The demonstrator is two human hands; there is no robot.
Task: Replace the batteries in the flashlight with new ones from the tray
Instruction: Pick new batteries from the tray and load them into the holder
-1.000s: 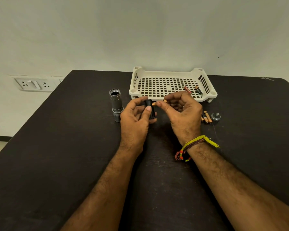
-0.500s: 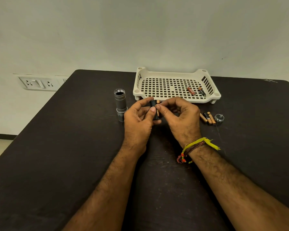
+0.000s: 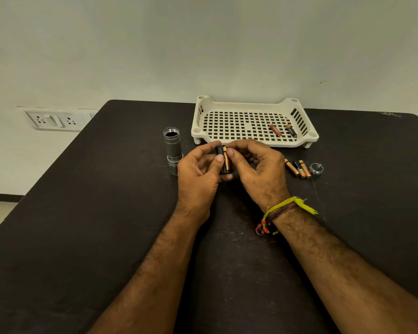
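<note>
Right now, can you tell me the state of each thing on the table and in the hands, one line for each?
flashlight body: upright, top open, cap off
end cap: off, lying on table
battery holder: held by left hand
battery in holder: pressed in by right hand
tray: two batteries left inside
three batteries: loose beside cap

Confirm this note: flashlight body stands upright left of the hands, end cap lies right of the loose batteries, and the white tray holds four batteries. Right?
Not quite. The head view shows only two batteries in the white tray, not four. The rest holds: the flashlight body stands upright left of the hands, and the end cap lies right of the loose batteries.
</note>
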